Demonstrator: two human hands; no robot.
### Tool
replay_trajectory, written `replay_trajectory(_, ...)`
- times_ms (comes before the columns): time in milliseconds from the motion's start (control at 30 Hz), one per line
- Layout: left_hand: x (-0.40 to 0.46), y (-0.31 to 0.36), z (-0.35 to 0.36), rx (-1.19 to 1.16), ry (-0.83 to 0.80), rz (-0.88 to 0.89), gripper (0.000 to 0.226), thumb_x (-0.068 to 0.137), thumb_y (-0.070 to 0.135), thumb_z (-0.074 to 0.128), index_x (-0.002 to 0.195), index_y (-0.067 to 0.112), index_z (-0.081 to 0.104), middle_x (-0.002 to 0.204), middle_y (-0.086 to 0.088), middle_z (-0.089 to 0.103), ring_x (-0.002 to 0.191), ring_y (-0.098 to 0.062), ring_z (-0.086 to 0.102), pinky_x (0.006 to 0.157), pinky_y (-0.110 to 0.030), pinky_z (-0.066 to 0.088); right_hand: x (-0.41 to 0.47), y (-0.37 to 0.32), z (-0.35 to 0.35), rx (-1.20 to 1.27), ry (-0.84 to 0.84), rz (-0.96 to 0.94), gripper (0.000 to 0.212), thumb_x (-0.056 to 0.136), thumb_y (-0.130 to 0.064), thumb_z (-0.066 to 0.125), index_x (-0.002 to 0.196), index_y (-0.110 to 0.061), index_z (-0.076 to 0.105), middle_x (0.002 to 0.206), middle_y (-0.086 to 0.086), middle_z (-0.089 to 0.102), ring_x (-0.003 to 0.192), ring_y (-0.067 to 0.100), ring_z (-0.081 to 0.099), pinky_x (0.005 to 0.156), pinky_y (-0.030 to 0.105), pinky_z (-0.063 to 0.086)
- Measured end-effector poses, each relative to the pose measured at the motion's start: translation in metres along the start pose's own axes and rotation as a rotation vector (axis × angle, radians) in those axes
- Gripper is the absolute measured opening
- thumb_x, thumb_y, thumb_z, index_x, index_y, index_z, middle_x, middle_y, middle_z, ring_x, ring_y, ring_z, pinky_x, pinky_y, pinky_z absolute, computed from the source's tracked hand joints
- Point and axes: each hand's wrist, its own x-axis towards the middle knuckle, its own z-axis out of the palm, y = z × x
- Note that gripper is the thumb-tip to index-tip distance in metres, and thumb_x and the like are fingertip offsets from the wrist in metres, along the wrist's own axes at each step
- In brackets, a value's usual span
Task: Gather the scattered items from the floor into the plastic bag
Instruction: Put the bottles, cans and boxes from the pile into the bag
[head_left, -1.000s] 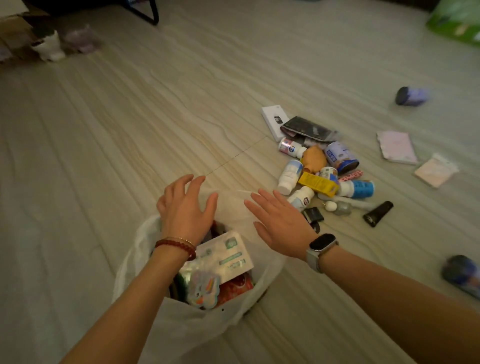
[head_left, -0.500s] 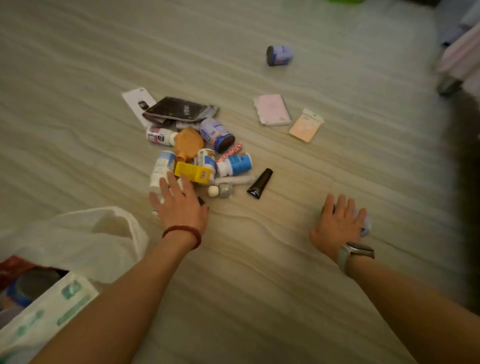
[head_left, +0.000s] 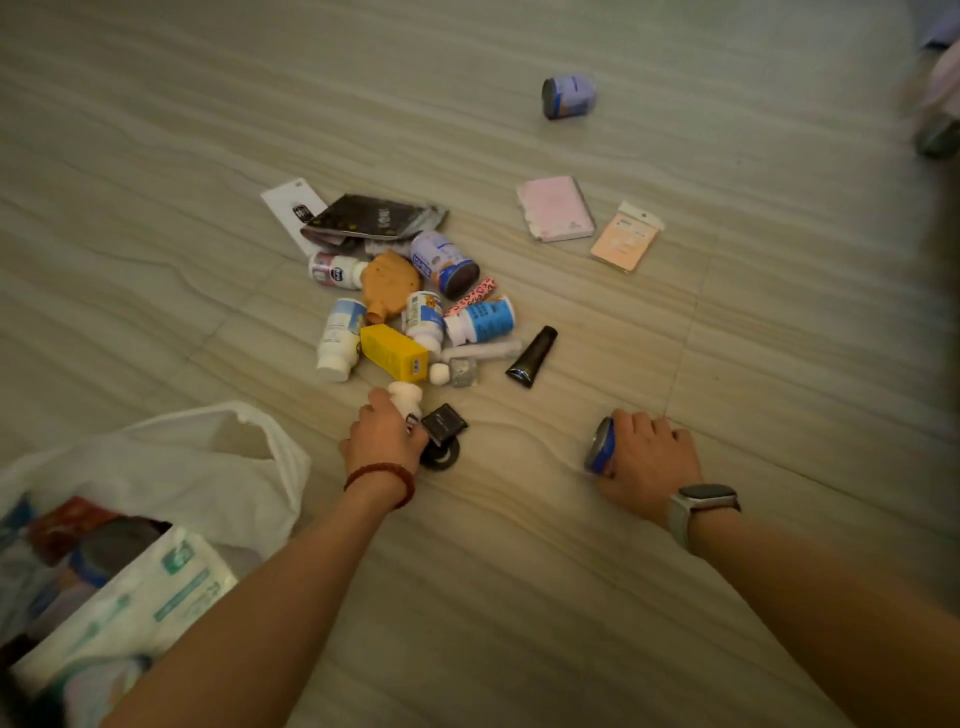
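Head view: the left hand (head_left: 382, 434) grips a white bottle (head_left: 406, 399) at the pile's near edge; the right hand (head_left: 647, 457) grips a blue can (head_left: 600, 445) on the floor (head_left: 675, 597); the plastic bag (head_left: 208, 467) lies near left.

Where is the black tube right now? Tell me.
In the head view the black tube lies on the floor at the right edge of the pile, just right of the white stick, beyond and between both hands.
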Motion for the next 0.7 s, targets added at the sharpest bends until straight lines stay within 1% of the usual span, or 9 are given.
replay_trajectory(133,-0.03,0.011,-0.04,-0.135,0.053,0.326,0.061,0.076,0.023,0.065,0.128,0.006,0.038,0.124,-0.019,0.048,0.112,-0.034,0.048,0.09,-0.038,0.041,-0.011,-0.042,-0.016,0.485,-0.018,-0.081,0.08,0.069,-0.043,0.067,0.133,-0.015,0.028,0.129,0.01,0.046,0.111,0.029,0.051,0.091,0.039,0.045)
replay_trajectory(200,-0.045,0.009,-0.071,-0.183,0.103,0.462,0.062,0.075,0.023,0.066,0.128,0.008,0.039,0.124,-0.015,0.05,0.112,-0.028,0.048,0.089,-0.03,0.039,-0.015,-0.065,-0.033,0.727,-0.01,-0.128,0.079,0.067,-0.038,0.072,0.131,-0.016,0.03,0.129,0.009,0.047,0.112,0.026,0.052,0.092,0.038,0.046)
replay_trajectory(267,-0.057,-0.002,-0.106,-0.252,0.152,0.508,0.064,0.072,0.022,0.068,0.128,0.01,0.039,0.121,-0.01,0.05,0.11,-0.023,0.049,0.084,-0.02,0.037,-0.021,-0.093,-0.054,0.912,0.043,-0.185,0.07,0.066,-0.035,0.075,0.121,-0.022,0.035,0.12,0.003,0.052,0.108,0.02,0.054,0.088,0.034,0.047)
replay_trajectory(333,-0.065,-0.023,-0.141,-0.331,0.182,0.491,0.067,0.07,0.019,0.07,0.129,0.013,0.038,0.118,-0.006,0.05,0.106,-0.022,0.051,0.084,-0.019,0.039,-0.03,-0.123,-0.076,1.054,0.103,-0.261,0.061,0.065,-0.036,0.075,0.11,-0.03,0.035,0.111,-0.004,0.052,0.101,0.014,0.054,0.083,0.029,0.046)
replay_trajectory(400,-0.07,-0.051,-0.172,-0.368,0.21,0.404,0.07,0.071,0.017,0.071,0.131,0.016,0.036,0.123,-0.005,0.05,0.105,-0.021,0.052,0.088,-0.03,0.044,-0.042,-0.154,-0.097,1.153,0.163,-0.353,0.057,0.065,-0.037,0.074,0.107,-0.032,0.035,0.105,-0.009,0.052,0.096,0.01,0.055,0.081,0.026,0.046)
replay_trajectory(533,-0.08,-0.122,-0.217,-0.375,0.276,0.174,0.063,0.07,0.013,0.073,0.123,0.018,0.041,0.108,0.0,0.05,0.087,-0.016,0.052,0.074,-0.029,0.044,-0.065,-0.219,-0.124,1.258,0.181,-0.564,0.054,0.07,-0.031,0.074,0.108,-0.031,0.037,0.1,-0.023,0.049,0.092,-0.008,0.053,0.073,0.006,0.045)
replay_trajectory(567,-0.084,-0.14,-0.223,-0.36,0.274,0.137,0.061,0.069,0.013,0.074,0.121,0.017,0.041,0.106,0.0,0.05,0.086,-0.017,0.052,0.073,-0.029,0.044,-0.07,-0.235,-0.125,1.255,0.144,-0.605,0.056,0.07,-0.03,0.074,0.111,-0.028,0.037,0.102,-0.021,0.05,0.094,-0.004,0.053,0.075,0.006,0.045)
replay_trajectory(633,-0.091,-0.172,-0.227,-0.277,0.254,0.101,0.06,0.067,0.013,0.075,0.117,0.016,0.043,0.105,-0.003,0.053,0.089,-0.02,0.054,0.075,-0.031,0.045,-0.077,-0.264,-0.119,1.188,0.054,-0.675,0.066,0.07,-0.031,0.074,0.122,-0.023,0.035,0.111,-0.011,0.05,0.102,0.006,0.052,0.084,0.016,0.044)
replay_trajectory(700,-0.097,-0.2,-0.224,-0.105,0.251,0.082,0.059,0.064,0.02,0.077,0.114,0.017,0.045,0.106,-0.007,0.058,0.096,-0.025,0.054,0.081,-0.036,0.045,-0.082,-0.291,-0.108,1.051,0.0,-0.75,0.077,0.069,-0.032,0.073,0.132,-0.021,0.03,0.122,-0.003,0.045,0.112,0.012,0.046,0.09,0.024,0.039)
